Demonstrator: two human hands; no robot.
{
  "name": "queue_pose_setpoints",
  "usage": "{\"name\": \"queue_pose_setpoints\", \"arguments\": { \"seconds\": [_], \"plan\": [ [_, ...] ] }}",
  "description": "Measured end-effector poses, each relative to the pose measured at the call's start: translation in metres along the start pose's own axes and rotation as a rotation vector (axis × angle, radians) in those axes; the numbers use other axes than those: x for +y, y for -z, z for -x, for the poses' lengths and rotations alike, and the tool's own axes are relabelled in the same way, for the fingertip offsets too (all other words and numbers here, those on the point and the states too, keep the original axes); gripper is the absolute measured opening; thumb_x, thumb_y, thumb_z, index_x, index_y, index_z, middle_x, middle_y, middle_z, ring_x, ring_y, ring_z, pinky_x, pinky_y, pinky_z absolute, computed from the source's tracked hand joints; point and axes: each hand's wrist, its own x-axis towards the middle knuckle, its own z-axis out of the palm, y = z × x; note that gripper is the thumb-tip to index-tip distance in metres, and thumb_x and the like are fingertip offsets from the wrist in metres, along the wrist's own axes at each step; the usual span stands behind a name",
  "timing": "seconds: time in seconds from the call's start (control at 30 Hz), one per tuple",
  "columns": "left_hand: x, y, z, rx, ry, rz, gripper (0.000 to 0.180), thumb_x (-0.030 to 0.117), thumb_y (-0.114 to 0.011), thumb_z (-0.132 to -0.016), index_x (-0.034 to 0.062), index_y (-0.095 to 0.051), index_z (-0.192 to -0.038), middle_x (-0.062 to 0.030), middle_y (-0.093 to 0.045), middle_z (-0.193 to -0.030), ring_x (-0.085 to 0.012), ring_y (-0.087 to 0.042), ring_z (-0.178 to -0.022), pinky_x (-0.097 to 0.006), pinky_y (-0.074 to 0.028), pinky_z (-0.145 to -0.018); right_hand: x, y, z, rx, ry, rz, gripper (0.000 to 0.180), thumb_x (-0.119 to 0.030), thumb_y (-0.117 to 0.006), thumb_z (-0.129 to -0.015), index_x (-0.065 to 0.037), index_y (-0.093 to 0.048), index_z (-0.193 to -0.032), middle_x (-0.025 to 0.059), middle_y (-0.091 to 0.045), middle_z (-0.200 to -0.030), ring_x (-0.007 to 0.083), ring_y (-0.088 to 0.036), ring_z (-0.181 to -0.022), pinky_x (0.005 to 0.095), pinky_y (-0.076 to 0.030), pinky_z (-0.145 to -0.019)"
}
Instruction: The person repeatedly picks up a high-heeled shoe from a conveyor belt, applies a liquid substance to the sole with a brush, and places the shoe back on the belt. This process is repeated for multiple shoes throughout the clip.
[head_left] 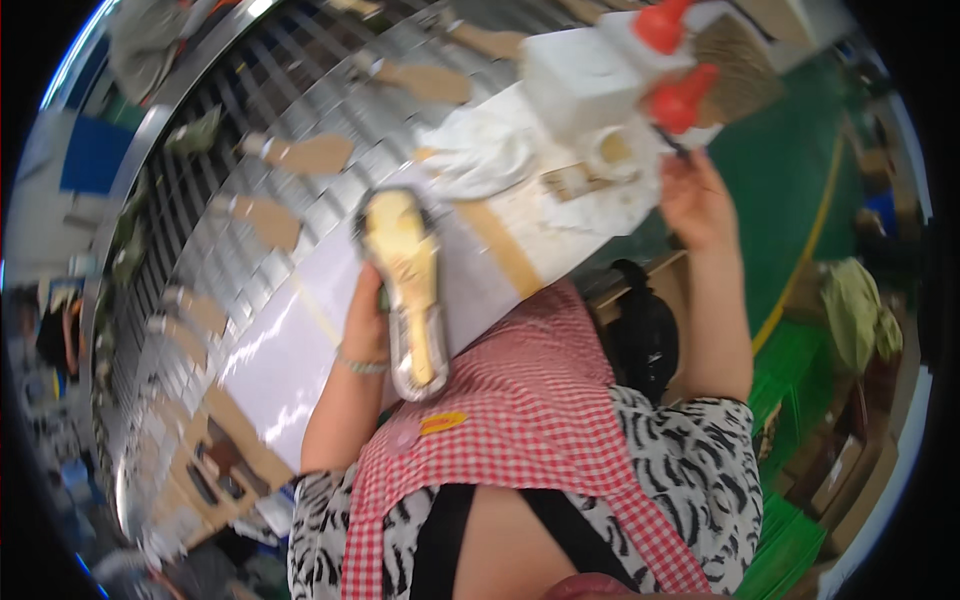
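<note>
My left hand (367, 318) is closed around the side of a shoe (408, 270), held over the near part of the worktable. Its yellowish bottom faces up, with a dark rim at the wider end and a shiny, pale edge round the narrow end. Out to the right, my right hand (700, 200) has its fingers drawn together on a thin dark stick (672, 142), blurred, whose far end I cannot make out. Just beyond it are white plastic bottles (580, 80) with red tops (680, 98). A small round container (612, 152) with something yellowish inside stands beside them.
A crumpled white cloth (480, 160) lies on the white worktable board (290, 365). Along the metal roller conveyor (300, 100) sit several brown sole-shaped pieces (315, 155). A black bag (645, 335) hangs below the table; green-covered boxes (790, 370) stand at the right.
</note>
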Motion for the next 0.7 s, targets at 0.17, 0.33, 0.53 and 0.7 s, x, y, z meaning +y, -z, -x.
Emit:
{"name": "queue_pose_setpoints", "arguments": {
  "seconds": [0.17,0.33,0.53,0.7],
  "plan": [
    [0.005,-0.024,-0.004,-0.155,-0.027,-0.102,0.051,0.044,-0.052,-0.093,0.0012,-0.051,-0.121,-0.0098,-0.063,-0.109,-0.0165,-0.064,-0.092,-0.029,-0.053,-0.078,0.048,-0.056,0.053,-0.363,0.162,0.383,0.019,-0.017,-0.059,-0.091,0.000,-0.059,-0.101,0.0159,-0.063,-0.106,0.0221,-0.062,-0.097,0.0354,-0.050,-0.087],
    [0.006,-0.049,0.007,-0.142,-0.099,-0.280,0.052,0.042,-0.053,-0.093,-0.0001,-0.048,-0.123,-0.0076,-0.062,-0.104,-0.0139,-0.062,-0.087,-0.027,-0.052,-0.074,0.107,-0.095,0.101,-0.496,0.026,0.795,0.019,0.002,-0.069,-0.077,0.002,-0.059,-0.094,0.0161,-0.063,-0.102,0.0164,-0.062,-0.089,0.0290,-0.050,-0.082],
    [0.008,-0.056,0.019,-0.135,-0.094,-0.317,0.048,0.036,-0.055,-0.093,0.0001,-0.048,-0.124,-0.0061,-0.061,-0.107,-0.0118,-0.059,-0.091,-0.026,-0.049,-0.079,0.133,-0.100,0.105,-0.623,-0.067,0.881,0.021,0.006,-0.070,-0.076,0.002,-0.061,-0.095,0.0121,-0.064,-0.100,0.0131,-0.062,-0.089,0.0247,-0.049,-0.080],
    [0.009,-0.059,0.020,-0.165,-0.075,-0.330,0.046,0.033,-0.056,-0.093,0.0000,-0.048,-0.124,-0.0060,-0.060,-0.108,-0.0122,-0.059,-0.094,-0.027,-0.049,-0.081,0.136,-0.099,0.104,-0.560,-0.097,0.894,0.018,0.004,-0.071,-0.076,0.003,-0.063,-0.091,0.0112,-0.065,-0.097,0.0126,-0.061,-0.087,0.0246,-0.048,-0.078]
  ]
}}
